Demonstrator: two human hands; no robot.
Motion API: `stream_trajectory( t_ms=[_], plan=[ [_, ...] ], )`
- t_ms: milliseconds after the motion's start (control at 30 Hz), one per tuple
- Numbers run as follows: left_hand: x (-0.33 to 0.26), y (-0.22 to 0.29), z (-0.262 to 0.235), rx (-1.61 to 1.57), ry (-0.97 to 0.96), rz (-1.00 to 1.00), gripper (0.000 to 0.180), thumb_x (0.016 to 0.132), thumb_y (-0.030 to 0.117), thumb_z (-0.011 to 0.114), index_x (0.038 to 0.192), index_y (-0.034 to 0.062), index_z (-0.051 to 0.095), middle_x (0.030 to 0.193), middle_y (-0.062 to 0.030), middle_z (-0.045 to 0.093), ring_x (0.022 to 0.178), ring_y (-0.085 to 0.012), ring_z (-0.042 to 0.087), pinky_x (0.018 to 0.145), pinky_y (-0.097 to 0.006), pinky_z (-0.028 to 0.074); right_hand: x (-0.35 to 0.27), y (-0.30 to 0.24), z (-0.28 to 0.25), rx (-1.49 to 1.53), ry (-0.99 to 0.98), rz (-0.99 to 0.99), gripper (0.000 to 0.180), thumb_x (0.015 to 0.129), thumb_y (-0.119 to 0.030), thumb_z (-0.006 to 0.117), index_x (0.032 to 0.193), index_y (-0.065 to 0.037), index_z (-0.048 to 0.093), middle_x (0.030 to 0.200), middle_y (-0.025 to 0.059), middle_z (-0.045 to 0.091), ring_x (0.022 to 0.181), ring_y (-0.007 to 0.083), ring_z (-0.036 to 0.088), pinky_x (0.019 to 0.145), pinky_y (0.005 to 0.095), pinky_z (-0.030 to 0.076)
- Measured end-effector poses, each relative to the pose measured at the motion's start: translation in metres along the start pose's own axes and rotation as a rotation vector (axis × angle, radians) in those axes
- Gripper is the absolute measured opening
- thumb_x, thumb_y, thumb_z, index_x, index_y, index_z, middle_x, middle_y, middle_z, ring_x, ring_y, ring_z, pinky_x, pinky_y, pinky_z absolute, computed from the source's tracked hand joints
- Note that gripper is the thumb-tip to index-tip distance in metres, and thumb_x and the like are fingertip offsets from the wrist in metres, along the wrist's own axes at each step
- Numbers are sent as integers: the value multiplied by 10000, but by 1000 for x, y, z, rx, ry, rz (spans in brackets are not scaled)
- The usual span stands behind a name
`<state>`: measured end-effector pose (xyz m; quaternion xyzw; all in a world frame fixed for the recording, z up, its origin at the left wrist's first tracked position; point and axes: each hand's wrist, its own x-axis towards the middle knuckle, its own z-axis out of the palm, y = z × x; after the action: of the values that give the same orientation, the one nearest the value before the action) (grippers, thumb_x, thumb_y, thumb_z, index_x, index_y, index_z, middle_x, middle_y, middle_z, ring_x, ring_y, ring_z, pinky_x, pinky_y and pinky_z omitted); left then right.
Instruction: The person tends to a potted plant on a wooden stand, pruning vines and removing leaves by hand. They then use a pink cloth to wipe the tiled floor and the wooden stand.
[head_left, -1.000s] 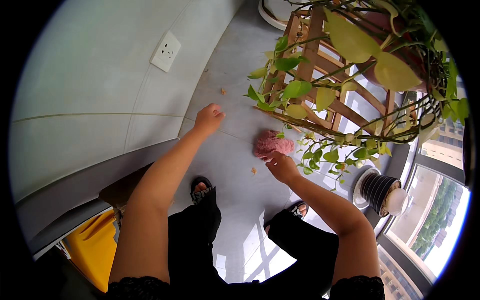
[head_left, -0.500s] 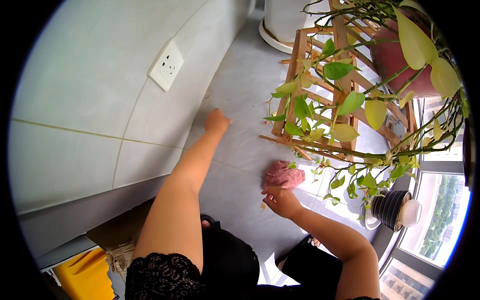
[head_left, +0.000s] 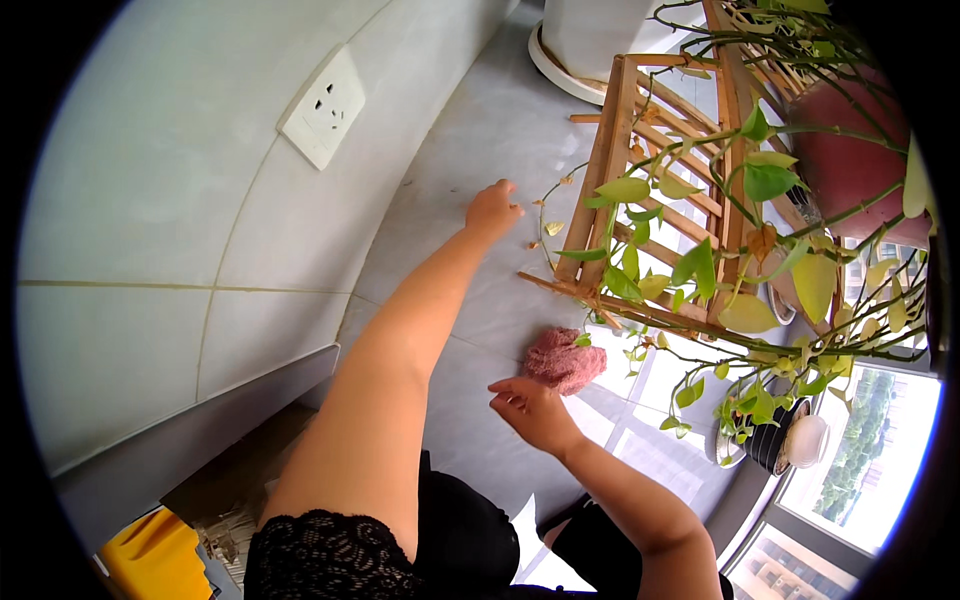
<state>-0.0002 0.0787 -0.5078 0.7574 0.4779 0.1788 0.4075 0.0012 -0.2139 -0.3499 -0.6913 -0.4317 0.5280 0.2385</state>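
1. The bare right hand [head_left: 532,410] is hanging above the grey tiled floor [head_left: 420,290], its fingers loosely bent and a little apart from the thumb; nothing is showing in it, though the palm is facing out of sight.
2. The dusty-pink, fluffy fabric cloth [head_left: 562,364] is lying bunched on the floor at that hand's one o'clock, just beside it; whether they are touching, I cannot tell.
3. The bare left hand [head_left: 494,208] is hovering at the right hand's twelve o'clock, half curled, with a gap between its fingertips and no object showing there.
4. A long-stemmed, green-and-yellow leafy vine [head_left: 694,266] is trailing nearby: a small yellow leaf [head_left: 553,229] is hanging around the left hand's four o'clock, and a green leaf [head_left: 583,340] is overlapping the cloth. Tugging the cloth could catch this growth and tear it.
5. The brown, slatted wooden rack [head_left: 605,150] is standing at the left hand's two o'clock; a careless knuckle could be knocking it.
6. Beyond, a rounded maroon pot [head_left: 850,160] is sitting among the stems; a hard pull on them could be unsettling it.
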Motion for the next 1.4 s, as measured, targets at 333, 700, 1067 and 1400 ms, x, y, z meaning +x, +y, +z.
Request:
stream_trajectory(
  t_ms=[333,700,1067,1400],
  plan=[
    [12,42,37,-244,-70,-265,186,748,189,689,870,48,685,813,-133,685,764,-263,658,701,-361,513,-21,17,-22,-36,9,116,251,862,-162,650,1078,-34,641,890,94,681,790,163,654,735,285,520],
    [-47,99,-141,-372,526,80,158,831,170,649,925,46,673,824,-76,682,717,-169,630,675,-298,492,-6,-4,-32,-51,-66,-100,258,847,-200,634,1057,-50,644,880,92,679,743,210,633,700,322,509],
    [-65,82,-150,-88,551,87,182,905,124,517,980,41,661,782,-79,669,633,-150,612,645,-281,503,-3,-66,-52,-219,-225,-234,270,848,-201,633,1068,-44,640,883,97,673,741,213,631,697,333,505],
    [24,202,-105,-292,-1,227,275,800,222,611,1015,56,655,982,-131,660,848,-274,637,759,-367,500,-21,-34,-37,-72,-220,-22,257,862,-178,642,1085,-50,641,893,90,667,755,184,628,700,293,512]
  ],
)
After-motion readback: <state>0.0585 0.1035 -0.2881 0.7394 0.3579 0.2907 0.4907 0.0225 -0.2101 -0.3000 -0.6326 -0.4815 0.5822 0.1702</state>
